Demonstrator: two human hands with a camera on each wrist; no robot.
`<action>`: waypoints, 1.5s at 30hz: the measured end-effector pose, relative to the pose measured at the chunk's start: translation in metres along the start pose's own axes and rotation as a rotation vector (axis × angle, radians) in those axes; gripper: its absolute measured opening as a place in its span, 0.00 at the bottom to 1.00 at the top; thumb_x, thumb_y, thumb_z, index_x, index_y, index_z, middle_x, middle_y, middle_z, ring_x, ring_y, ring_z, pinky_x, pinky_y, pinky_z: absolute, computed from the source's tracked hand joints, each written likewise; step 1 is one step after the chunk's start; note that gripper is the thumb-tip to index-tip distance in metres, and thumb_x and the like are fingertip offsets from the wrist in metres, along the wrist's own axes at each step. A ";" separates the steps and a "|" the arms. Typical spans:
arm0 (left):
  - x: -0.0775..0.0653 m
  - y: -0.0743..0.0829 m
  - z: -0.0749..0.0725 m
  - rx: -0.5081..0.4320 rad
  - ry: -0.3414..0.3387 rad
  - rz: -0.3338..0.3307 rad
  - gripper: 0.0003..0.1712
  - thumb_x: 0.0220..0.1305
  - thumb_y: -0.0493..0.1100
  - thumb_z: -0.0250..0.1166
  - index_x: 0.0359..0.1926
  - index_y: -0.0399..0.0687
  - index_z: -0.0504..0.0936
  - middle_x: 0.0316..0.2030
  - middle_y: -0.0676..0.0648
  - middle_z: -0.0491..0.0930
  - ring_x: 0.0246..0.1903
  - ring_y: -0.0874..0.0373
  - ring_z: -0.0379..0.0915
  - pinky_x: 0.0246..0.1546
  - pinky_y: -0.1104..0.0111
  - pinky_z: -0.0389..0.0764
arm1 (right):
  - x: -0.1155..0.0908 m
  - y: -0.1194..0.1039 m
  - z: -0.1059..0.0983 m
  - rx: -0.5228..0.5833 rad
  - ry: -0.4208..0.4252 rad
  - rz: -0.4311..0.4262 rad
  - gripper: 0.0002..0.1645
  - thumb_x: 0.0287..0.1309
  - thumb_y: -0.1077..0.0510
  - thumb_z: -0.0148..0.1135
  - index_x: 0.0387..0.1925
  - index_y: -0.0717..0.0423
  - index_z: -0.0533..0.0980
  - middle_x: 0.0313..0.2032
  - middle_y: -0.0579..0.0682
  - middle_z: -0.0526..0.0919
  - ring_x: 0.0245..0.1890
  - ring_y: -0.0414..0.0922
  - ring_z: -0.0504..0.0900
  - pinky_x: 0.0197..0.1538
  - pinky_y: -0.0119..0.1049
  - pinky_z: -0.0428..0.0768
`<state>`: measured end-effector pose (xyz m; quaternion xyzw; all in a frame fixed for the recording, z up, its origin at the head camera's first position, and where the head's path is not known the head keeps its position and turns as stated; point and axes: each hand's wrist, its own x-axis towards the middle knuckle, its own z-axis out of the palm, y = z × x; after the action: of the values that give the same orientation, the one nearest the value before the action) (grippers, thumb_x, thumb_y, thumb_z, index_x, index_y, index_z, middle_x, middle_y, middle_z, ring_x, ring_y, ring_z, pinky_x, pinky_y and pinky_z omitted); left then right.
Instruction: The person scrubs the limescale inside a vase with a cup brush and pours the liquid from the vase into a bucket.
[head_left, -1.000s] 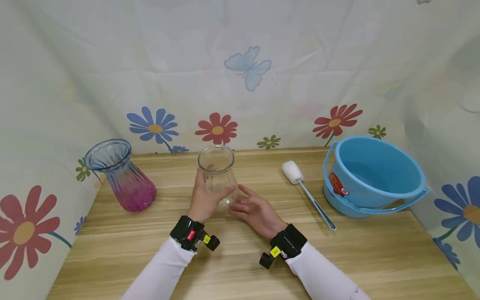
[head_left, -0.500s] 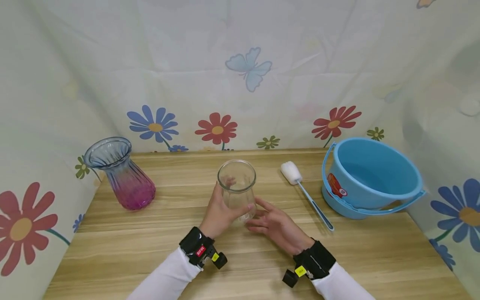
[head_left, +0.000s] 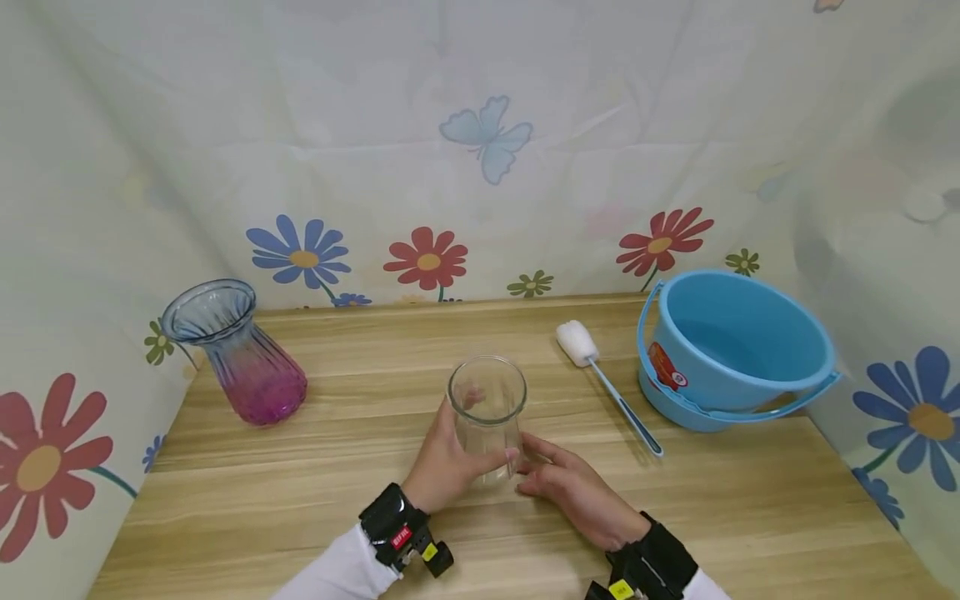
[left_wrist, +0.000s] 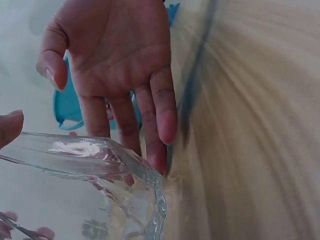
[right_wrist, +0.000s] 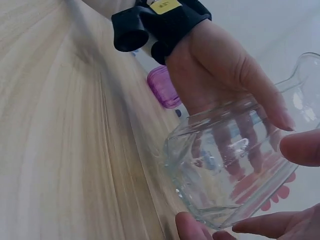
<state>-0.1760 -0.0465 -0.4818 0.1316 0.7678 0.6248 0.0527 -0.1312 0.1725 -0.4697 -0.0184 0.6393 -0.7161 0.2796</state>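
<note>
A clear glass vase with a round rim stands near the middle of the head view, its mouth up. My left hand grips its side, thumb in front and fingers around the back; the right wrist view shows those fingers through the glass. On the other side, my right hand has its fingers stretched out at the vase's lower part. Its palm faces the glass in the left wrist view, fingers mostly straight. Whether the base touches the table is hard to tell.
A ribbed blue-to-pink glass vase stands at the left. To the right lies a white sponge-headed bottle brush with a blue handle. Beyond it is a light-blue bucket with its handle down. A flower-printed curtain encloses the table.
Both hands and the clear vase have moved to the right and nearer to me. The left hand has kept its grip, with the right hand staying beside the vase's lower part.
</note>
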 end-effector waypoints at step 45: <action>-0.020 -0.014 0.013 0.054 -0.044 0.106 0.65 0.44 0.57 0.86 0.77 0.71 0.54 0.70 0.51 0.68 0.71 0.56 0.65 0.75 0.47 0.62 | -0.024 0.010 -0.002 -0.015 0.012 -0.019 0.42 0.77 0.56 0.50 0.80 0.68 0.45 0.81 0.68 0.45 0.68 0.45 0.72 0.67 0.41 0.76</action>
<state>-0.1557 -0.0422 -0.5003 0.1870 0.7750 0.6028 0.0329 -0.1078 0.1848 -0.4714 -0.0224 0.6461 -0.7140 0.2687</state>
